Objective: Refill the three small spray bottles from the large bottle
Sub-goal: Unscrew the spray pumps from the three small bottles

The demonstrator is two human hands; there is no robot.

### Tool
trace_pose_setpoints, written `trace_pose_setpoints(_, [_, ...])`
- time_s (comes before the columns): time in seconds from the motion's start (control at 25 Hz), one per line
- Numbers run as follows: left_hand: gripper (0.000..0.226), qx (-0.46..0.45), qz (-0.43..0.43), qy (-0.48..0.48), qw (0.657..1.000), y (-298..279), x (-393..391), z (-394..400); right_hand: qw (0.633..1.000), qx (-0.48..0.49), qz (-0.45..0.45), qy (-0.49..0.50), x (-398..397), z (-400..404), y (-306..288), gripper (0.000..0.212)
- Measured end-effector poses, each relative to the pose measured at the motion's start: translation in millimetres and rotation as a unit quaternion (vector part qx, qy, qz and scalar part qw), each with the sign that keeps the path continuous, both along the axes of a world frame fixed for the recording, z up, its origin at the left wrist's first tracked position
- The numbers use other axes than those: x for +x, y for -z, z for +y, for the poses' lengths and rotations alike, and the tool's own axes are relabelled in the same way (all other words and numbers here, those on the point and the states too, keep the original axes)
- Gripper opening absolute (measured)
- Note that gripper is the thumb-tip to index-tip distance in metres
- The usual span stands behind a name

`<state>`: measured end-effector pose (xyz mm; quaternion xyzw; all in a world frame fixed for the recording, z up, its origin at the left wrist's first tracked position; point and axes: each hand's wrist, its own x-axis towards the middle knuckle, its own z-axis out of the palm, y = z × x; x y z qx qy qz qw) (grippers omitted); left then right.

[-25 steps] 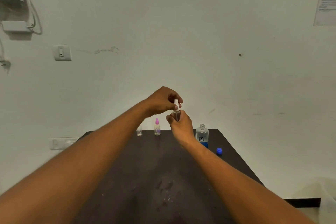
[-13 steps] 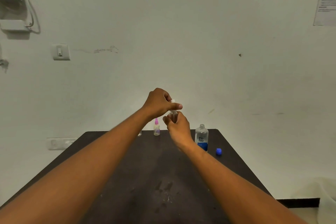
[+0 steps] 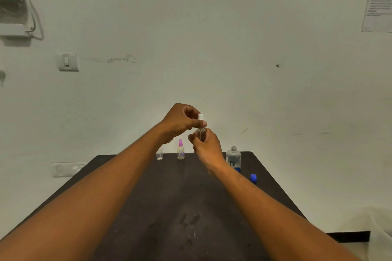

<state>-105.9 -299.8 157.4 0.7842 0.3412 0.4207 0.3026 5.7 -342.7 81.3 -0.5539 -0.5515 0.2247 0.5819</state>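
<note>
My right hand grips a small clear spray bottle held up above the far end of the dark table. My left hand pinches that bottle's white spray top from above. Another small bottle with a pink spray top stands at the table's far edge. Left of it stands a small clear bottle, half hidden behind my left forearm. The large clear bottle with a blue label stands uncapped at the far right. Its blue cap lies on the table beside it.
A pale wall rises right behind the table's far edge, with a switch and a socket strip at the left. Wet spots mark the middle of the tabletop. The table's right edge runs diagonally past the blue cap.
My left hand's fingers have shifted around the white spray top while my right hand keeps holding the bottle. Both hands stay in nearly the same place.
</note>
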Motion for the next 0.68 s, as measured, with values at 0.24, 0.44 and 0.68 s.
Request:
trace_pose_setpoints(0.24, [0.030,-0.019,0.028,0.044,0.998,-14,-6,0,1.000,-0.003,0.008,0.004,2,3,-2,0.029])
trace_pose_setpoints(0.44, [0.026,-0.004,0.032,0.052,0.998,-16,-9,2,1.000,-0.009,0.008,0.006,1,4,0,0.029])
trace_pose_setpoints(0.68, [0.025,0.016,0.033,-0.015,0.999,-11,-1,-1,1.000,-0.018,0.000,0.001,-1,5,-1,0.031])
